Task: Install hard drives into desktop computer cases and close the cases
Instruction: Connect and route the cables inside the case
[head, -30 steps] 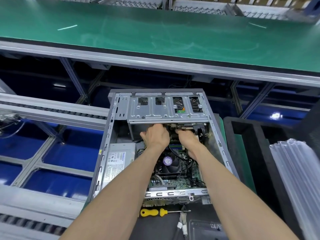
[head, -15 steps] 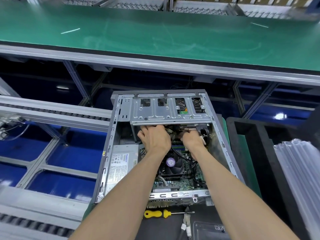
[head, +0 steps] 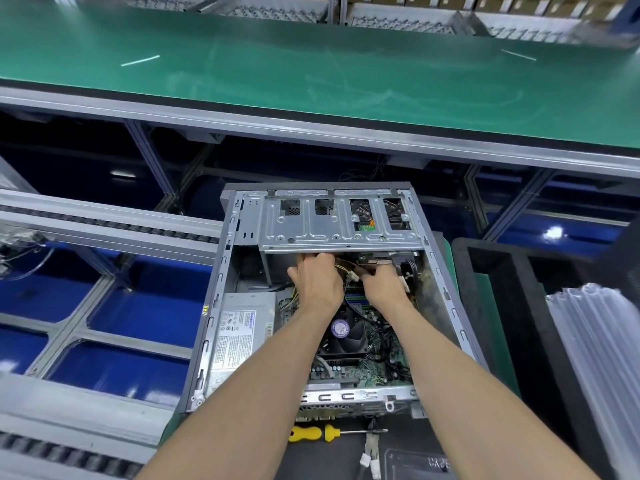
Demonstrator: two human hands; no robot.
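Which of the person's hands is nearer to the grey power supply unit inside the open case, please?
Left. The left hand sits just right of and above the power supply unit, under the drive cage; the right hand is further right, beyond it.

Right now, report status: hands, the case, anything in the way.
Both hands, left hand and right hand, reach under the drive cage; grip hidden. Computer case open, no side panel on. Loose cables between the hands.

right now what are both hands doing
left hand: fingertips hidden under drive cage, cannot tell
right hand: fingers hidden there too, cannot tell
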